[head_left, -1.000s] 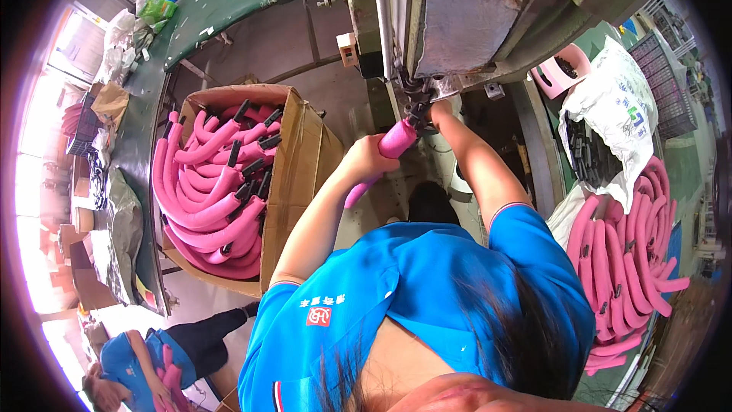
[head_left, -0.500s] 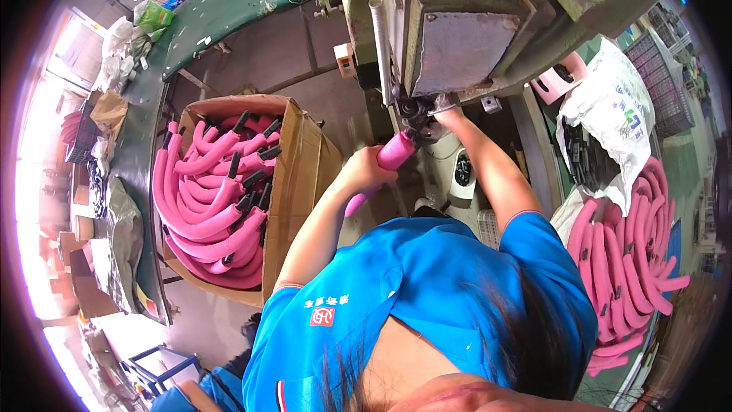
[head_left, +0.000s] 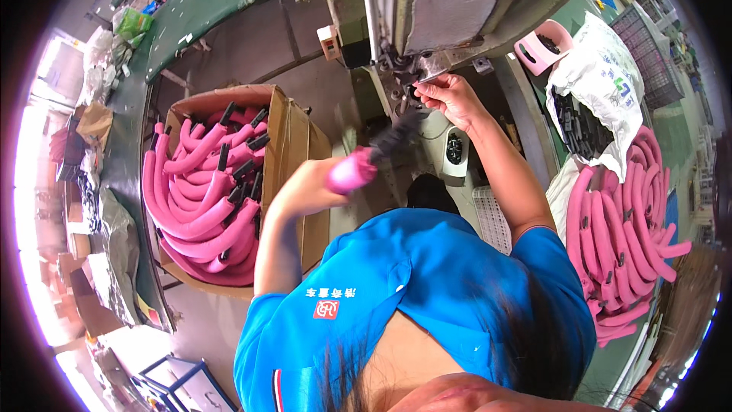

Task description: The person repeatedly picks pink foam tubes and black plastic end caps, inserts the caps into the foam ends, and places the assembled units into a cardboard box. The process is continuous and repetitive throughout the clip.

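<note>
My left hand (head_left: 309,185) is closed round a pink foam-covered tube (head_left: 353,171), left of the machine and tilted up to the right. From the tube's upper end sticks a black end piece (head_left: 395,136), smeared by motion. Under the head of a heavy grey-green press machine (head_left: 450,8), my right hand (head_left: 454,101) has its thumb and fingertips pinched together beside the metal tooling (head_left: 404,80). Whatever the pinch holds is too small to make out. The tube's black end is apart from the tooling.
At left, a cardboard box (head_left: 288,152) holds several pink tubes with black ends. More pink tubes (head_left: 621,236) are piled at right, below a white sack (head_left: 602,69) of black parts. A pink bin (head_left: 543,47) and a white tray (head_left: 455,156) also hold small black parts.
My left hand has drawn the pink tube down and left, off the tooling, and its black end now shows. My right hand stays by the tooling, its fingers now pinched.
</note>
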Motion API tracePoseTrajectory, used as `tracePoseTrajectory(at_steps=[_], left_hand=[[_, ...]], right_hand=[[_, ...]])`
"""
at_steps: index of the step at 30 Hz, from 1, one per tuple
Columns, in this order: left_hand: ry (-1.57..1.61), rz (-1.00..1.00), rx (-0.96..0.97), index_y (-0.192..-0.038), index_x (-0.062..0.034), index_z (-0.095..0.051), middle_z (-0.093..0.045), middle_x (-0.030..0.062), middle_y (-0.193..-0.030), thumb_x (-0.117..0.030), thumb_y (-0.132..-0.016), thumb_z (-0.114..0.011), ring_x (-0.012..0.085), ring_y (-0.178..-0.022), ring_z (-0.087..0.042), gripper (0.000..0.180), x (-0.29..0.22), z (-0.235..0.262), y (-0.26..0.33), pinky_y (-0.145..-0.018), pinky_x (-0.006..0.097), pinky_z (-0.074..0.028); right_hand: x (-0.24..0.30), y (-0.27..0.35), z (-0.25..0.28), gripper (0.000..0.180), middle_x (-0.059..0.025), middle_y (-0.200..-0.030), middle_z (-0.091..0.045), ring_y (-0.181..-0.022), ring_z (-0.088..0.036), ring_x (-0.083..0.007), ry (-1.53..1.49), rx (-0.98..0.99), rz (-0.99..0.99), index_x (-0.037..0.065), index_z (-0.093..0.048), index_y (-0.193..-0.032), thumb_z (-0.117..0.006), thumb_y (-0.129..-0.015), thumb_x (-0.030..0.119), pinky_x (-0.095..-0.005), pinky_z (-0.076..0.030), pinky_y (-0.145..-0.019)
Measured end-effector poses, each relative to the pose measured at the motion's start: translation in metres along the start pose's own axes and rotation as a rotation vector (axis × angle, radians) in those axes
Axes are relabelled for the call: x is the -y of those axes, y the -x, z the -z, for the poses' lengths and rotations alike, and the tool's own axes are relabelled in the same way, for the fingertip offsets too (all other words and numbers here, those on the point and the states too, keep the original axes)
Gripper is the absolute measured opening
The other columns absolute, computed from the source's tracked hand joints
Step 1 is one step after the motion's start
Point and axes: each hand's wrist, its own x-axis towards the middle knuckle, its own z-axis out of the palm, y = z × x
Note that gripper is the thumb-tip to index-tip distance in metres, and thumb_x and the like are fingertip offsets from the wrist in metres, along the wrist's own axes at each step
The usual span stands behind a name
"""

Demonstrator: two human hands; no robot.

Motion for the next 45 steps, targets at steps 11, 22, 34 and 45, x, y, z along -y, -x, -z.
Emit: tracePoseTrajectory(at_steps=[11,22,34,45], left_hand=[[-0.64,0.135,-1.058,-0.087,0.0004,-0.062,-0.061,0.009,-0.076,-0.008,-0.071,-0.073,0.0187,-0.069,-0.061,0.021,-0.079,0.053,0.194,-0.065,0.03,-0.047],[-1.26,0.592,-0.645,-0.136,-0.0138,-0.046,-0.044,0.0103,-0.14,-0.034,-0.072,-0.074,0.0286,-0.127,-0.042,0.073,0.229,0.159,0.182,-0.106,0.04,-0.032],[-0.645,0.052,-0.527,-0.138,-0.0067,-0.035,-0.048,0.0214,-0.129,-0.021,-0.074,-0.071,0.0402,-0.116,-0.045,0.074,0.162,0.014,-0.023,-0.1,0.049,-0.035],[-0.51,-0.001,0.347,-0.12,-0.009,-0.054,-0.06,0.013,-0.109,-0.017,-0.077,-0.067,0.0295,-0.108,-0.054,0.045,0.025,-0.136,-0.08,-0.094,0.041,-0.042]], right_hand=[[-0.007,-0.005,-0.02,0.019,0.002,-0.072,-0.054,-0.062,-0.051,-0.0059,0.116,-0.012,0.015,0.002,-0.062,-0.097,-0.064,-0.087,0.017,-0.0195,-0.041,-0.054],[-0.036,0.055,0.018,0.034,-0.0006,-0.082,-0.055,-0.067,-0.051,-0.0086,0.103,-0.164,-0.063,0.008,-0.056,-0.106,-0.065,-0.086,0.034,-0.0227,-0.044,-0.056],[-0.043,0.301,0.202,0.017,-0.0156,-0.094,-0.057,-0.091,-0.056,-0.0337,1.371,-1.352,0.089,0.004,-0.06,-0.091,-0.063,-0.08,0.017,-0.0422,-0.047,-0.078],[-0.099,0.326,0.273,0.04,-0.0233,-0.111,-0.058,-0.103,-0.057,-0.038,1.293,-1.351,-0.684,-0.004,-0.058,-0.102,-0.064,-0.077,0.026,-0.0458,-0.048,-0.086]])
